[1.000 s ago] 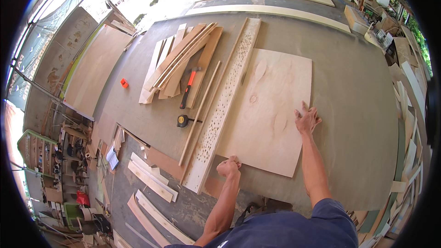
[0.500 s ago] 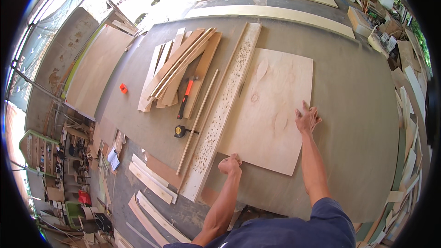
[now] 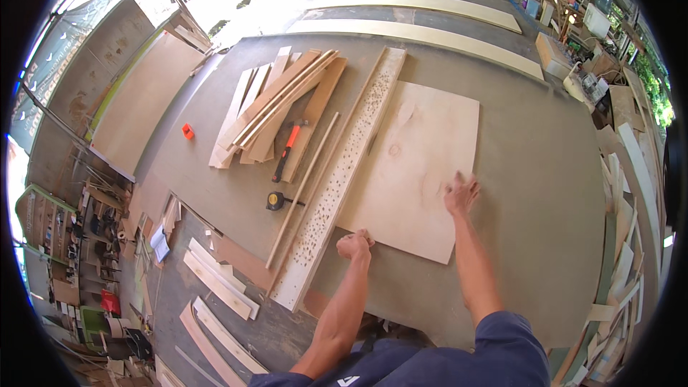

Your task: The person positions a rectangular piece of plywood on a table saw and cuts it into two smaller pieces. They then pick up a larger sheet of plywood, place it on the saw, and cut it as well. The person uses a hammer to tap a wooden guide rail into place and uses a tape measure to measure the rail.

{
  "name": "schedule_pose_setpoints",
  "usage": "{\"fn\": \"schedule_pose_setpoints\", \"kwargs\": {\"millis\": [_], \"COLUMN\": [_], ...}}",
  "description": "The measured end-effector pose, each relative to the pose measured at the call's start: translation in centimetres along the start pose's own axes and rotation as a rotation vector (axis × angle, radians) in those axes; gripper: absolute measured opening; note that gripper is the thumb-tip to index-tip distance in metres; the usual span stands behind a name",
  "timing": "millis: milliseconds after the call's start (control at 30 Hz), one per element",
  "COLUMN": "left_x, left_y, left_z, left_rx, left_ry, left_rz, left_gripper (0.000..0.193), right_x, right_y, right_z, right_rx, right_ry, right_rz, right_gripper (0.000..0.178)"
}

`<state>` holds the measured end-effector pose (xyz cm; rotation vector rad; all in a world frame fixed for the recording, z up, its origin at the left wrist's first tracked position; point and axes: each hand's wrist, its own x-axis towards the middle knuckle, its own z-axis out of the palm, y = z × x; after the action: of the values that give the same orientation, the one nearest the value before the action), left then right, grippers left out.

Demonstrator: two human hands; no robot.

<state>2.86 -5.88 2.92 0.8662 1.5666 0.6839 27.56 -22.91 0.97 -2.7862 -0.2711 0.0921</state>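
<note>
A pale plywood panel (image 3: 412, 165) lies flat on the large grey-brown worktable, alongside a long whitish plank (image 3: 337, 172) dotted with holes or dark specks. My left hand (image 3: 355, 244) is closed at the panel's near edge, close to its left corner, with the fingertips gripping that edge. At the right edge my right hand (image 3: 462, 194) rests with fingers spread, holding nothing. Left of the plank lie a thin wooden stick (image 3: 304, 190), a hammer (image 3: 288, 150) with an orange and black handle, and a black and yellow tape measure (image 3: 275, 201).
A pile of wooden strips (image 3: 276, 104) sits on the table's left part, near a small orange object (image 3: 188, 132). Two long pale boards (image 3: 423, 26) lie beyond the far edge. Curved and straight offcuts (image 3: 222, 279) are at the near left. Scrap wood (image 3: 623, 222) stands along the right.
My right hand has slid a little toward me along the panel's right edge. My left hand stays at the near edge. The whole view has shifted slightly.
</note>
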Motion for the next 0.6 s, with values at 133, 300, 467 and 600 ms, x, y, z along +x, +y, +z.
{"fn": "schedule_pose_setpoints", "kwargs": {"millis": [133, 300, 467, 600], "left_x": [0.9, 0.5, 2.5, 4.4], "left_y": [0.4, 0.1, 0.3, -0.9], "left_z": [-1.8, -3.0, -4.1, -2.5], "left_rx": [0.063, 0.751, 1.348, 1.620], "left_ry": [-0.068, -0.140, -0.658, -0.605], "left_rz": [0.025, 0.513, 1.568, 1.708], "left_gripper": [0.018, 0.029, 0.060, 0.066], "right_x": [-13.0, -20.0, -20.2, -20.1], "right_y": [-2.0, -1.6, -1.8, -2.8], "right_z": [-3.0, -3.6, -4.1, -4.2], "right_rx": [-0.069, -0.059, -0.121, -0.170], "right_ry": [-0.245, -0.250, -0.305, -0.367], "right_rz": [-0.256, -0.339, -0.360, -0.352], "right_gripper": [0.068, 0.078, 0.077, 0.077]}}
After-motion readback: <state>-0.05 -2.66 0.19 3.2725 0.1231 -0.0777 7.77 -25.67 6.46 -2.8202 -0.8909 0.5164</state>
